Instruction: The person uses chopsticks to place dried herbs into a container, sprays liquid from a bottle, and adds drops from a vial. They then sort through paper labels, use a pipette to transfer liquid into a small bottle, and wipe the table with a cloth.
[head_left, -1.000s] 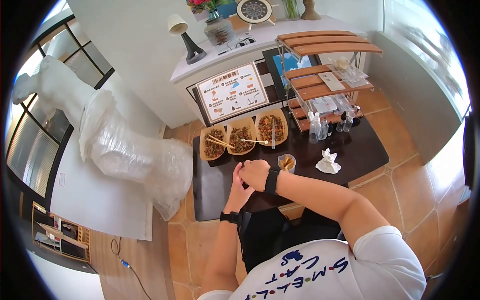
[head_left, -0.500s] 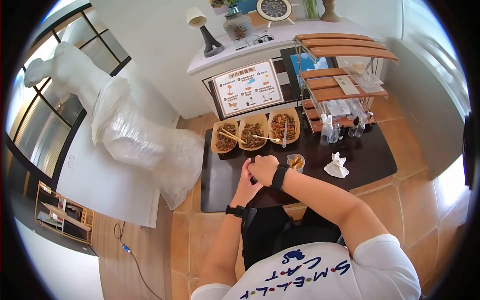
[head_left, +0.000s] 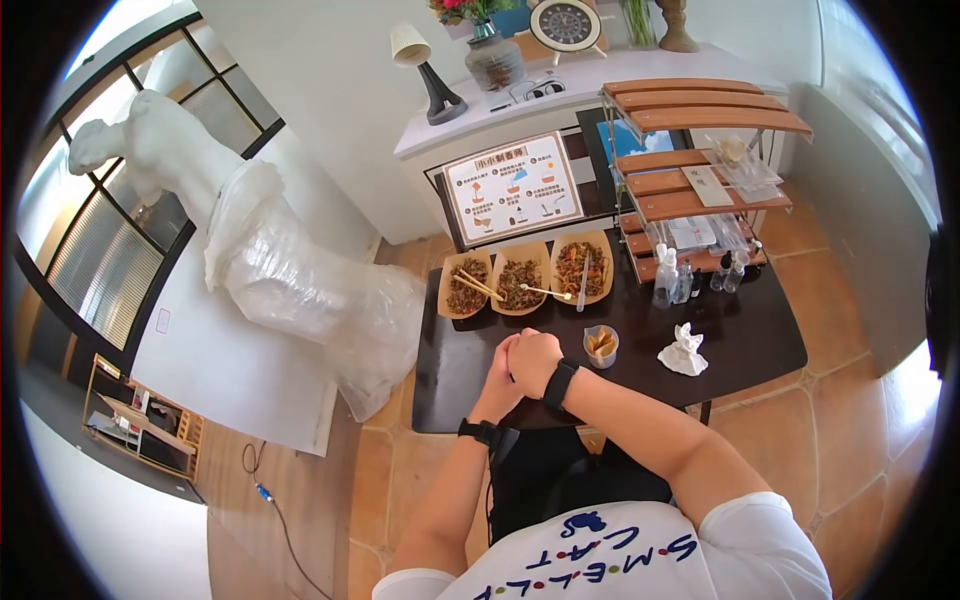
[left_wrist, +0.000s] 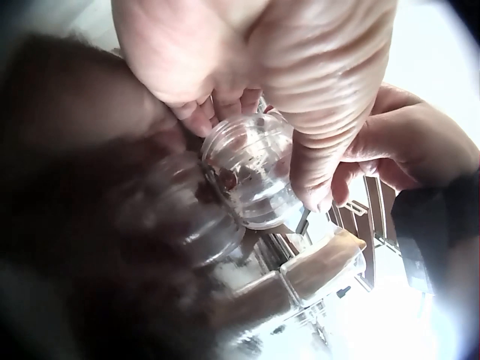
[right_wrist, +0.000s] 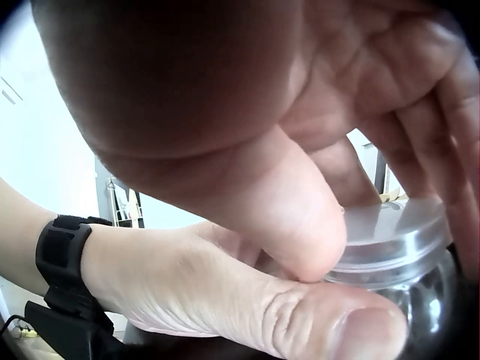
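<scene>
Both hands meet over the near left part of the dark table. A clear jar point(left_wrist: 251, 176) is between them, hidden from above by the fingers. My left hand point(head_left: 497, 388) grips the jar, its thumb pressed against the side in the left wrist view. My right hand point(head_left: 535, 362) curls over the top, and in the right wrist view its thumb and fingers hold round the translucent lid point(right_wrist: 394, 232). The lid sits on the jar there. Reddish-brown bits show through the jar wall.
Three paper trays point(head_left: 522, 280) of dried material stand behind the hands. A cup of tan pieces point(head_left: 601, 345) and crumpled tissue point(head_left: 683, 352) lie to the right. Small bottles point(head_left: 665, 275) stand by a wooden rack point(head_left: 700, 185). A plastic-wrapped statue point(head_left: 290, 280) is at left.
The head view has shifted, so the scene sits farther right. The hands stay together at the jar, and more of the cup of tan pieces shows beside the right wrist.
</scene>
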